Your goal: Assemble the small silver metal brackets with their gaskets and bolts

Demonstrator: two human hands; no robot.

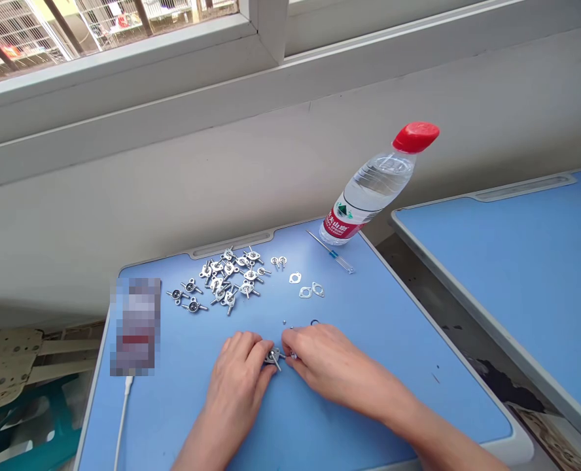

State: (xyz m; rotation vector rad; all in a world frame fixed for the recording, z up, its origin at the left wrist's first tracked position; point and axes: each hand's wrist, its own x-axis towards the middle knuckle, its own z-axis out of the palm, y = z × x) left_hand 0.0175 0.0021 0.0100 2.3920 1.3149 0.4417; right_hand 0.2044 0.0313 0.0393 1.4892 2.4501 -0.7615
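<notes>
A blue desk [379,386] is set below a window frame [123,85], and a second blue desk [496,275] is seen to its right. One water bottle [373,190] with a red cap is placed at the desk's far edge, and one blurred object [136,327] with a white cable [123,418] lies at its left edge. One small screwdriver [330,252] is laid near the far edge, just beside the bottle. About twenty metal fittings [226,278] are heaped left of centre on the desk, too overlapped for an exact count, with two small eyelet pieces [278,261] and three flat gaskets [306,285] nearby. Near the desk's front edge, one more metal fitting [272,356] is pinched by the left hand [236,373]. The right hand [334,366] is curled against it, though what its fingers grip is hidden. The fitting is judged light, stiff and slippery, best held by its body rather than its thin stem. One dark ring [315,322] lies just beyond the hands.
</notes>
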